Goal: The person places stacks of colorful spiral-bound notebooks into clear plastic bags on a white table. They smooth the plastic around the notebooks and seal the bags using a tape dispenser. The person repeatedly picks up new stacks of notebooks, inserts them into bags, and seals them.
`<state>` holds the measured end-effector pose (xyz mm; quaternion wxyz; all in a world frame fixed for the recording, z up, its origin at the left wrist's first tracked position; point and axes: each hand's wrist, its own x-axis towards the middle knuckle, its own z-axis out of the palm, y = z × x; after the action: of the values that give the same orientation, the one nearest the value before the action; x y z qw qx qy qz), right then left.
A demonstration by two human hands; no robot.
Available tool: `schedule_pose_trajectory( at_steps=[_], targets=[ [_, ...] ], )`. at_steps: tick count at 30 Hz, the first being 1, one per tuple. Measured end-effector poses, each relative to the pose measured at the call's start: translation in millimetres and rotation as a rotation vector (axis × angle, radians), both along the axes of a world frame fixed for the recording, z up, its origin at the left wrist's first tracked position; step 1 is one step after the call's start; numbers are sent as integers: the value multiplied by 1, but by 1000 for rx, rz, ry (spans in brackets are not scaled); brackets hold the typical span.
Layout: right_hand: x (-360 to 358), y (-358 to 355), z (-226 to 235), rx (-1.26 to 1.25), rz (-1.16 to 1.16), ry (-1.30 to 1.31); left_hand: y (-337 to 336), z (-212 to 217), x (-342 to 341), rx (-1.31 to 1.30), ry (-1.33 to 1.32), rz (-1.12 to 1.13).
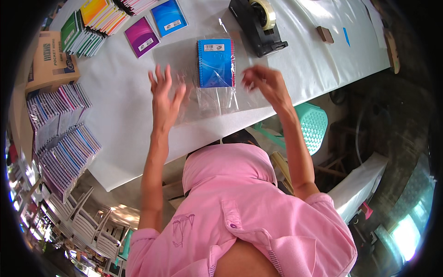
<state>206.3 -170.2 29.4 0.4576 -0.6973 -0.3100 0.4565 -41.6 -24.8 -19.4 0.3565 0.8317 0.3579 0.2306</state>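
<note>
A blue spiral notebook [215,64] lies near the table's front edge, on top of other notebooks whose red edge shows on its right. Clear plastic wrapping [217,99] surrounds this small stack and spreads past its sides and lower end. To the left of it, my left hand [164,94] hovers over the table with its fingers spread and nothing in them. On the other side, my right hand [270,85] is held beside the wrapping. Its fingers are bent, slightly blurred and apart, and I see nothing in them.
Beyond lie a purple notebook [141,37], another blue notebook [169,17] and a black tape dispenser [258,27]. Notebook piles [69,161] and a cardboard box [50,62] line the left side. A brown block [325,34] sits far right; a green plastic chair [311,128] stands below the table edge.
</note>
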Motion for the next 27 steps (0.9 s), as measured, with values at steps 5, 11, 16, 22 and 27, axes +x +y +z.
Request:
schedule_pose_trajectory(
  at_steps=[5, 11, 16, 22, 27],
  targets=[
    [-11, 36, -50, 101, -160, -340, 25, -36, 68, -272, -206, 111],
    [-21, 53, -68, -49, -202, -79, 27, -43, 72, -142, 347, -3],
    [-24, 51, -55, 45, -183, 122, 26, -32, 62, -163, 295, -124],
    [-23, 34, -45, 310, -108, 246, 12, 9, 53, -956, -497, -105],
    [-10, 44, -41, 527, -33, 251, 7, -11, 54, -793, -534, -56]
  ],
)
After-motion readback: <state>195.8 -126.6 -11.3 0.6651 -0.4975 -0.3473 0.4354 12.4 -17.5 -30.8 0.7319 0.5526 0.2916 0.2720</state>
